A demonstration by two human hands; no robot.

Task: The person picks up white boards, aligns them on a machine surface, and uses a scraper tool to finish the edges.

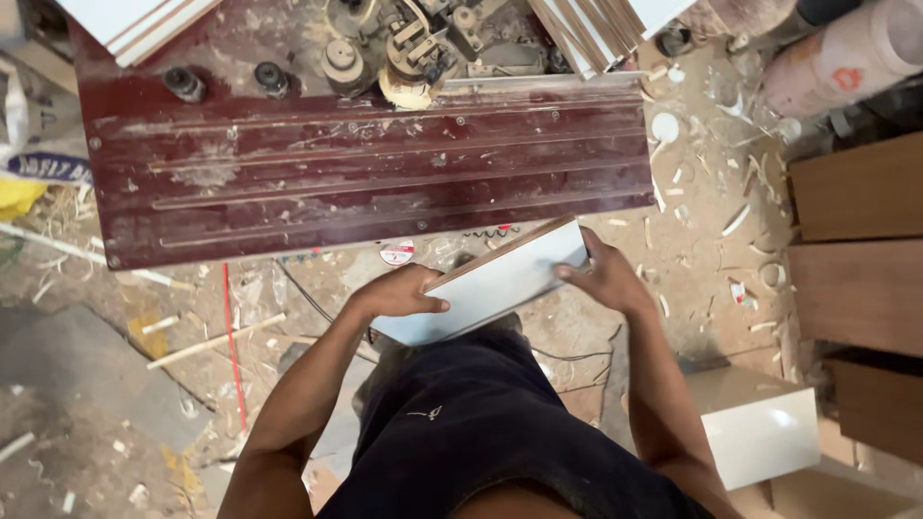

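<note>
I hold a white laminated board point(486, 288) with a brown edge in front of my waist, tilted slightly. My left hand point(399, 291) grips its near left corner with the thumb lying on the white face. My right hand point(604, 276) clasps the right end of the board. Just beyond the board lies the dark red, dusty worktable point(365, 173) of a machine, with rollers and a glue head point(413, 62) at its far edge.
White panels point(144, 24) lean at the far left and more panels point(601, 29) at the far right of the machine. Brown boards point(856, 240) are stacked at the right. A white box point(760, 428) sits near my right leg. Shavings and scraps litter the floor.
</note>
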